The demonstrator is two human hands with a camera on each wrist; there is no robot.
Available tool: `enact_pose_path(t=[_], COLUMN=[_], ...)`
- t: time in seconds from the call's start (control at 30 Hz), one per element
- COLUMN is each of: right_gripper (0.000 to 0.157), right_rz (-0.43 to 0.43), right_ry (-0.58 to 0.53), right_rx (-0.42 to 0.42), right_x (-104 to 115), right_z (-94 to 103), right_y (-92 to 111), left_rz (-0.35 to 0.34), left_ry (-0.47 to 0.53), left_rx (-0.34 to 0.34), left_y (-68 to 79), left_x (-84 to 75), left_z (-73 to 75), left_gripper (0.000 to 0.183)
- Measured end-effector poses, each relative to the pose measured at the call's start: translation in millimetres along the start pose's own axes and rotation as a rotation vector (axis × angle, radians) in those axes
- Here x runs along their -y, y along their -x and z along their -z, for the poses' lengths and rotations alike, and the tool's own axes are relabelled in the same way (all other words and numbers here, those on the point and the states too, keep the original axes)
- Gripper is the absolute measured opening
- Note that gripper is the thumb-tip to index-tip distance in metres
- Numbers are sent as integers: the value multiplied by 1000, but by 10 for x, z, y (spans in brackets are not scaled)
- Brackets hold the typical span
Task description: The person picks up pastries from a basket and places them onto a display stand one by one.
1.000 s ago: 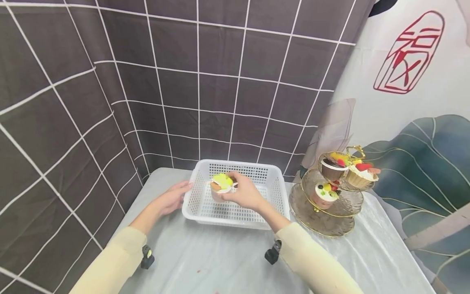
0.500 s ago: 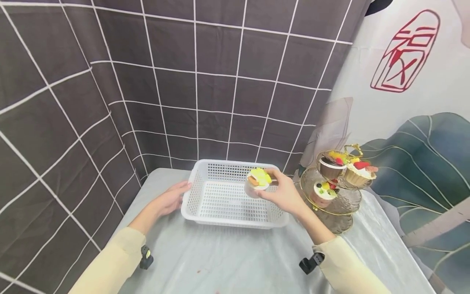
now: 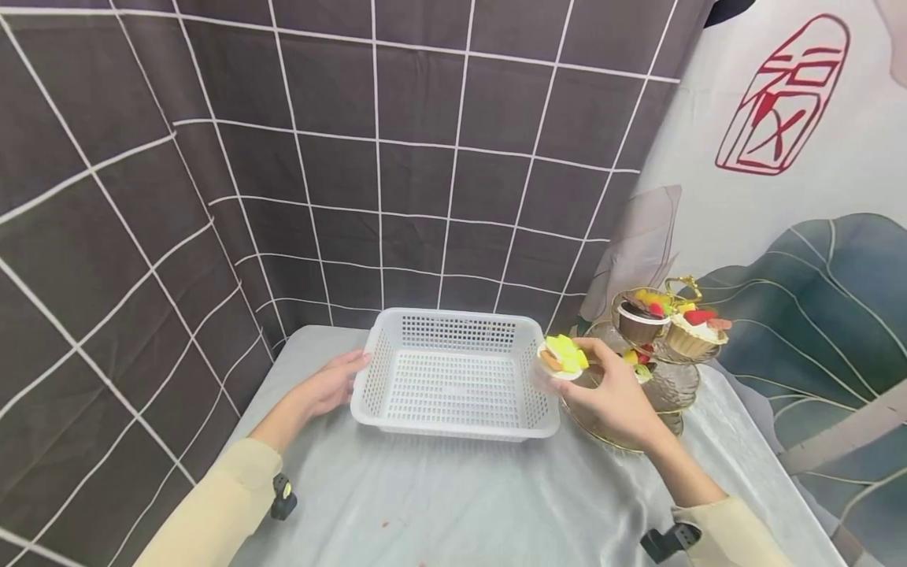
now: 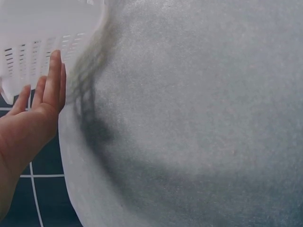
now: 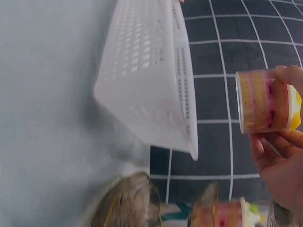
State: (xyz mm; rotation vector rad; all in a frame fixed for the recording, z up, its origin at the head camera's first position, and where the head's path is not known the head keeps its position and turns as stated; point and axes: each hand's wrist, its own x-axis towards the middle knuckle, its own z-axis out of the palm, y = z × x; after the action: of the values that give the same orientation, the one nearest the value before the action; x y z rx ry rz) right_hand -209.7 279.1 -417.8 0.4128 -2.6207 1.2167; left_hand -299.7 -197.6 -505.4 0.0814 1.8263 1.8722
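My right hand [image 3: 618,398] grips a clear cake cup [image 3: 560,361], thumb on one side and fingers on the other. Layers of sponge and pink filling show through the cup's wall in the right wrist view; yellow fruit and a biscuit-like piece top it. The cup is held up by the right end of a white plastic basket [image 3: 453,433], between it and a tiered stand [image 3: 676,386]. At the basket's left end is my left hand [image 3: 327,386], fingertips at the rim. Its fingers are extended in the left wrist view and hold nothing.
Two fruit-topped desserts, one in a dark cup [image 3: 641,319] and one in a fluted cup [image 3: 694,335], sit on the stand's top tier. Another fruit dessert [image 3: 643,372] is half hidden below. A grey cloth covers the table [image 3: 425,496]; a dark gridded curtain [image 3: 418,181] hangs behind.
My right hand has carried the cake cup rightward, from over the middle of the basket to beyond its right end. My left hand has stayed at the basket's left side.
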Motion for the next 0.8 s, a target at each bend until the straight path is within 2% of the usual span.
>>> enact_pose_path(t=[0.2, 0.37, 0.53, 0.8], right_gripper=[59, 61, 61, 59], right_rz=[67, 102, 106, 41], right_ry=[53, 103, 105, 173], right_rx=[-50, -80, -48, 17], right_x=[-121, -147, -185, -279], right_z=[210, 373, 555, 869], right_y=[169, 308, 411, 547], left_rz=[2, 19, 22, 13], left_ry=[1, -1, 3, 3], left_rx=[-5, -24, -24, -19], left_y=[-8, -24, -6, -2], left_x=[-7, -9, -16, 1], left_z=[14, 16, -2, -2], left_gripper=[68, 68, 68, 69])
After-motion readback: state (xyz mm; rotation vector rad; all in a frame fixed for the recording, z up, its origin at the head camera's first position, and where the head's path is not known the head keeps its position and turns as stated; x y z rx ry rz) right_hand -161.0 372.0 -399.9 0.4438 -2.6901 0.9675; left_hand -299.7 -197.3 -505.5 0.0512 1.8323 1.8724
